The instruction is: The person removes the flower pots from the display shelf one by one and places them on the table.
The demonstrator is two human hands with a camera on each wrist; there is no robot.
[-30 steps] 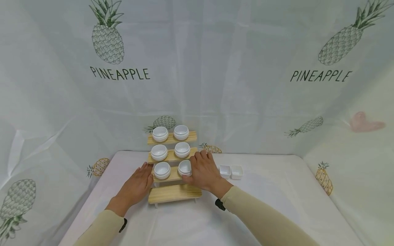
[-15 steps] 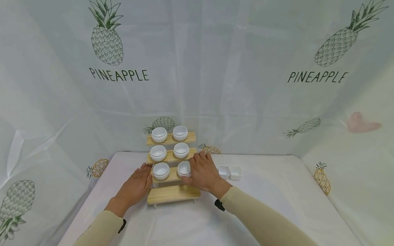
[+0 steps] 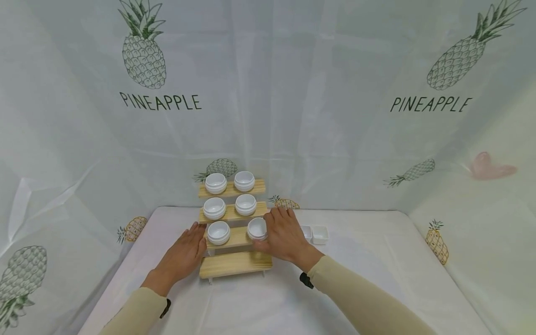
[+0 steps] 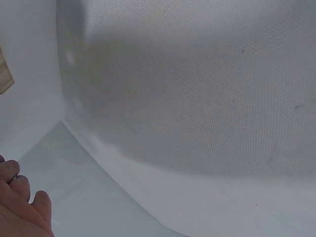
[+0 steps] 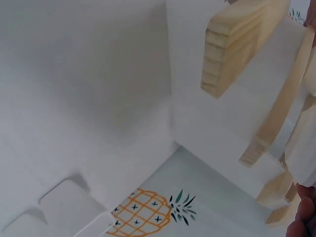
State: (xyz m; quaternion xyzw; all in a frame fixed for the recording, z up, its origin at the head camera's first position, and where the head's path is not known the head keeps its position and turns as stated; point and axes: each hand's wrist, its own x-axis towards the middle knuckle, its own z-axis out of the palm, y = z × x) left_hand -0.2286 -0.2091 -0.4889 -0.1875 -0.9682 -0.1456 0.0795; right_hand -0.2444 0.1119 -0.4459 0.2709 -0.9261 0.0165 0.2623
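The right hand (image 3: 284,235) has its fingers curled round the right-hand white bowl (image 3: 257,228) on the third step down of a wooden stepped rack (image 3: 234,265). That bowl sits right at the step's right end, partly past the edge as far as the head view shows. The likeliest slip, in my judgement, is the bowl tipping off that end onto the bench (image 3: 377,279) if the hand lets go where it now sits, since little wood seems to lie under it. A sideways pull could also drag the light rack along, and then the four bowls on the two upper steps (image 3: 230,188) might slide or topple. The neighbouring bowl (image 3: 218,232) on the same step stands apart to the left and looks safe from a knock.

The left hand (image 3: 186,253) lies flat with straight, relaxed fingers, holding nothing. Its fingertips rest against the left end of the third step, so it seems to steady the rack. The left wrist view shows only a few fingertips (image 4: 19,207) over white cloth.

The lowest, nearest step is bare wood. Two small square white dishes (image 3: 316,234) stand on the bench just right of the right hand, partly hidden by it. A careless sweep of that hand could nudge them.
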